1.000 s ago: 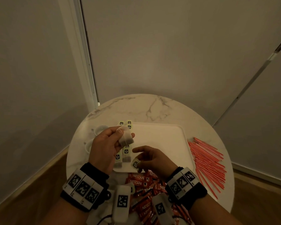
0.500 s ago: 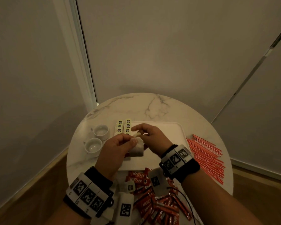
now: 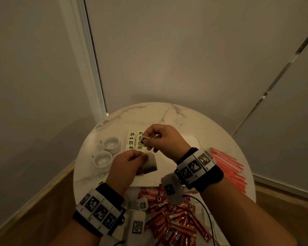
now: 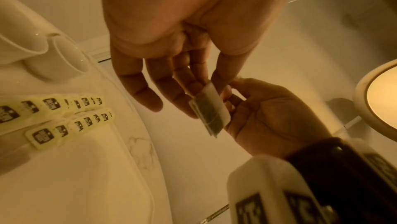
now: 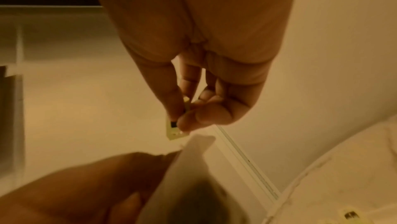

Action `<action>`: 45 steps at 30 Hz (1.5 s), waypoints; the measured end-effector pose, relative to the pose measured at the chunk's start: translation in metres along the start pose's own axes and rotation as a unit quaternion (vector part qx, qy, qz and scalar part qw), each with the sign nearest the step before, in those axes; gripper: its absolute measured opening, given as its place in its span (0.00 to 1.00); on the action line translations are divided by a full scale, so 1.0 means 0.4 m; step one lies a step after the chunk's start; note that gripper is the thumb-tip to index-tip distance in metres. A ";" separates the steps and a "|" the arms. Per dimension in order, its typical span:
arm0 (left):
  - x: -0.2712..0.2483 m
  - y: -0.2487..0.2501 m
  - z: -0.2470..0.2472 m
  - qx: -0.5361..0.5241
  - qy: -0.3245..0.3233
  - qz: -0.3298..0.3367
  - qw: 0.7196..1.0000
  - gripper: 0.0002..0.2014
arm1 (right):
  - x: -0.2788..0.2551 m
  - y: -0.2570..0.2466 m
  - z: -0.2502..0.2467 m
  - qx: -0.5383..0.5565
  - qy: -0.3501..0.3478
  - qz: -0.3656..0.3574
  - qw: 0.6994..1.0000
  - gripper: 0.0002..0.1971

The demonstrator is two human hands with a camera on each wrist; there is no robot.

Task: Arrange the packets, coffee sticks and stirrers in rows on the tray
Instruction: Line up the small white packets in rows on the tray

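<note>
Above the white rectangular tray [image 3: 194,139], we see the left hand [image 3: 126,167] pinching a translucent tea bag [image 3: 150,163], the right hand [image 3: 164,139] beyond it pinching its pale-yellow paper tag [image 3: 143,140].

White marble table [image 3: 167,114] with grey veins; white tray [image 3: 194,139]; two plain white cups [image 3: 111,144] at left. Pale yellow tags [image 3: 132,139] printed with black squares, in two rows. Red sticks [image 3: 167,219] with white lettering, near edge. Red stirrers [image 3: 228,166] at right. White tea bag [image 3: 149,163], dark brown inside. Black-and-white checkered wristbands [image 3: 98,210].
</note>
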State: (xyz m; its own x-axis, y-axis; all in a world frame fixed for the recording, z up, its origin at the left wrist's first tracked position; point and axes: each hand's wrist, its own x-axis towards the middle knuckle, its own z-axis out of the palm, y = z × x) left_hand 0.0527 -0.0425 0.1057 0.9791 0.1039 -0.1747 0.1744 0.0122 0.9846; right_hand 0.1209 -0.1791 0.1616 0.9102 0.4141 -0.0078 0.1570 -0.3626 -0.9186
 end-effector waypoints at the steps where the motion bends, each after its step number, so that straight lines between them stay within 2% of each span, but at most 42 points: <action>1: 0.003 -0.003 -0.003 -0.007 0.003 -0.007 1.000 0.05 | -0.006 -0.001 0.002 -0.008 0.001 -0.014 1.000 0.08; 4: 0.004 -0.005 -0.008 -0.023 0.011 -0.022 0.999 0.07 | -0.031 0.003 0.014 -0.073 0.020 -0.067 0.995 0.12; 6: 0.004 -0.001 -0.011 -0.037 0.009 -0.029 0.999 0.08 | -0.050 0.013 0.026 -0.124 0.041 -0.117 0.985 0.10; 9: 0.003 0.002 -0.013 -0.046 0.004 -0.029 0.998 0.09 | -0.070 0.039 0.041 -0.131 0.070 -0.194 0.970 0.05; 13: -0.001 0.006 -0.014 -0.083 -0.003 -0.045 0.996 0.10 | -0.088 0.067 0.051 -0.155 0.085 -0.268 0.947 0.04; 24: 0.001 0.005 -0.018 -0.179 -0.015 -0.083 0.980 0.14 | -0.116 0.118 0.055 -0.264 0.103 -0.329 0.901 0.05; 31: -0.004 0.007 -0.010 -0.138 -0.023 -0.051 0.989 0.08 | -0.121 0.132 0.049 -0.224 0.089 -0.315 0.918 0.04; 33: -0.006 0.008 -0.009 -0.111 -0.014 -0.035 0.993 0.08 | -0.127 0.132 0.049 -0.188 0.098 -0.287 0.934 0.07; 35: -0.008 0.009 -0.008 -0.087 -0.008 -0.021 0.996 0.08 | -0.129 0.132 0.052 -0.171 0.137 -0.249 0.943 0.09; 39: -0.011 0.013 -0.005 -0.041 -0.016 -0.002 0.999 0.08 | -0.124 0.136 0.063 -0.220 0.196 -0.196 0.935 0.09; 42: -0.012 0.014 -0.006 -0.001 -0.017 0.029 0.999 0.08 | -0.123 0.137 0.066 -0.232 0.203 -0.160 0.938 0.10; 45: -0.012 0.010 -0.007 0.032 -0.027 0.058 0.997 0.09 | -0.125 0.137 0.065 -0.225 0.196 -0.121 0.947 0.07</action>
State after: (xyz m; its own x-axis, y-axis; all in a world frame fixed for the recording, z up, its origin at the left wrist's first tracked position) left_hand 0.0485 -0.0401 0.1103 0.9970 0.0477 -0.0618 0.0646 -0.0595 0.9961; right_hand 0.0742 -0.1979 0.1015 0.8855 0.2212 0.4085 0.4458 -0.6522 -0.6132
